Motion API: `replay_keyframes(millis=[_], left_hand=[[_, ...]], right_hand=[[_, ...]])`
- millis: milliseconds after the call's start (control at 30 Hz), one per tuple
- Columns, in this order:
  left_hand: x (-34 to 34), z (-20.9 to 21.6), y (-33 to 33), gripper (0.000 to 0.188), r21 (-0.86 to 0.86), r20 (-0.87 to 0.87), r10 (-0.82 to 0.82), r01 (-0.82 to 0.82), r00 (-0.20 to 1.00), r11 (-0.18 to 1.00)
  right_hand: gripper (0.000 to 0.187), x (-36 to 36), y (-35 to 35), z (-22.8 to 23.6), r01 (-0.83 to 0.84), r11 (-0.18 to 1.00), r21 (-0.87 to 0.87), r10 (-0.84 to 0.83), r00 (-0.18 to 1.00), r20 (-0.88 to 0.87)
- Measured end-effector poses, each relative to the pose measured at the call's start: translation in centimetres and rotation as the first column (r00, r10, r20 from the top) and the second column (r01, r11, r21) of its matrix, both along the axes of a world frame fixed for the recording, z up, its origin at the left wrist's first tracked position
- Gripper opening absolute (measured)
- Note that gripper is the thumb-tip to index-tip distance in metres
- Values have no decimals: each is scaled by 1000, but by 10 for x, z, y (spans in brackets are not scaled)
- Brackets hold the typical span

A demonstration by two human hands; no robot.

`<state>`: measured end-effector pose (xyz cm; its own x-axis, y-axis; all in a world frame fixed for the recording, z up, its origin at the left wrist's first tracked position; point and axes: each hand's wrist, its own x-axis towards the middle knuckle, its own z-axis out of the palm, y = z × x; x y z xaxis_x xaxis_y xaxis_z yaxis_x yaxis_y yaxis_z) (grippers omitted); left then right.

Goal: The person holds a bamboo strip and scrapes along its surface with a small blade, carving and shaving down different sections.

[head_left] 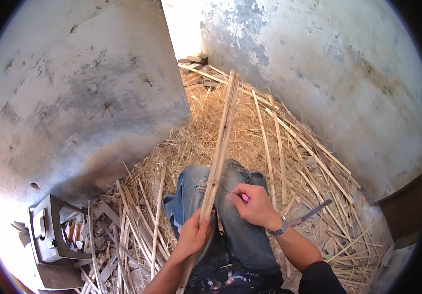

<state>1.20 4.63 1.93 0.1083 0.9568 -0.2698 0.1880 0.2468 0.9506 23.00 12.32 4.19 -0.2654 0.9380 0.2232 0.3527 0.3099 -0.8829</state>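
Observation:
A long, flat wooden strip [220, 147] slants from my lap up and away between my knees, its far end raised over the straw. My left hand [193, 234] is wrapped round its lower part. Just right of the strip, over my right thigh, my right hand [253, 203] is closed on a small bright pink object [245, 198]. Most of that object is hidden by the fingers, so its kind does not show. A metal-band watch [283, 226] is on my right wrist. On the floor right of my legs lies a knife [313, 213] with a dark blade.
Straw and shavings [206, 117] cover the floor ahead. Several long thin strips [309, 147] lie along the right wall [318, 73], and more strips [142, 220] lie at left. A box-like frame [56, 235] stands at lower left, below the left wall [83, 88]. Bricks [196, 59] lie near the bright opening.

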Motion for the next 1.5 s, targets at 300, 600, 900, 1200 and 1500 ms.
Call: replay_keyframes(millis=[300, 600, 900, 1200, 1500], left_hand=[[20, 15, 6, 33, 32, 89, -104, 102, 991, 994], [29, 10, 11, 32, 120, 54, -106, 99, 993, 988], [36, 31, 24, 34, -79, 292, -183, 215, 939, 973], [44, 20, 35, 36, -106, 364, -257, 314, 895, 944], [-8, -14, -12, 29, -190, 263, -299, 353, 917, 916]], right_hand=[[18, 0, 11, 22, 229, 972, 59, -221, 969, -110], [11, 4, 9, 26, 250, 957, 149, -238, 967, -91], [12, 40, 13, 15, 388, 921, 36, -376, 909, -181], [28, 26, 7, 17, 167, 979, -113, -171, 985, -26], [47, 44, 46, -13, 283, 956, 72, -288, 954, 77]])
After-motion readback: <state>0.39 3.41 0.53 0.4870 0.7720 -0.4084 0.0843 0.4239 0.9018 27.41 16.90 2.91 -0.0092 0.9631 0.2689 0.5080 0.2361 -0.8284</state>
